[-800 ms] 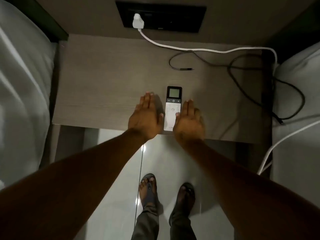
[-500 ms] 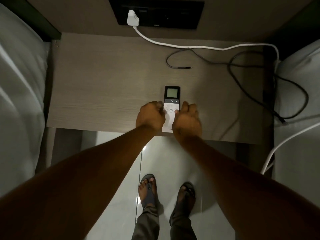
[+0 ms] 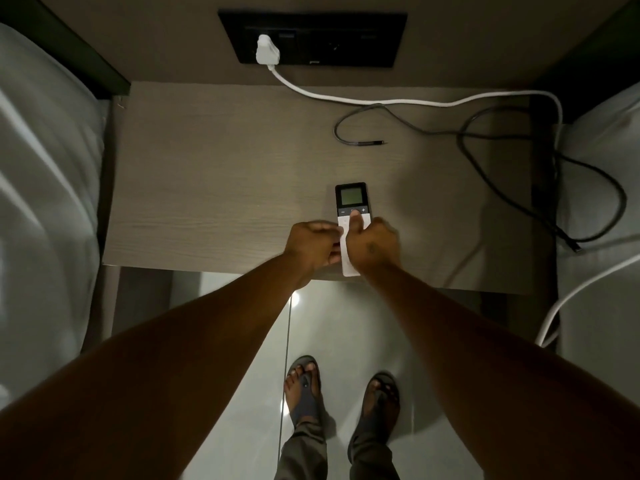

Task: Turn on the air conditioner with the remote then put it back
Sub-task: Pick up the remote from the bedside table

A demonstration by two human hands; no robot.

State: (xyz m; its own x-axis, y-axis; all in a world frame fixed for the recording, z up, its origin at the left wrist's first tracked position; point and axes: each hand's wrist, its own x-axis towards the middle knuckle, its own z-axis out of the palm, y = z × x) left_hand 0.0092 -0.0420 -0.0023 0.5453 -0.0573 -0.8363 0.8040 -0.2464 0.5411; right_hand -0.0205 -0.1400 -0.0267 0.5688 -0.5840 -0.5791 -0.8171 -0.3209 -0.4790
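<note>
Dim light falls on a wooden bench [image 3: 207, 188] wedged between two beds, where the remote [image 3: 352, 216] lies near the front edge, its lit screen end just beyond the fingers and its white end poking out toward the person's wrists. Both hands close on it from either side: the left hand [image 3: 313, 245] has its fingers curled against the remote's left edge, while the right hand [image 3: 375, 245] wraps the right edge with its thumb laid over the buttons. Farther back, a white cable [image 3: 346, 98] and a dark cable [image 3: 485, 133] trail across the bench, well apart from the fingers.
</note>
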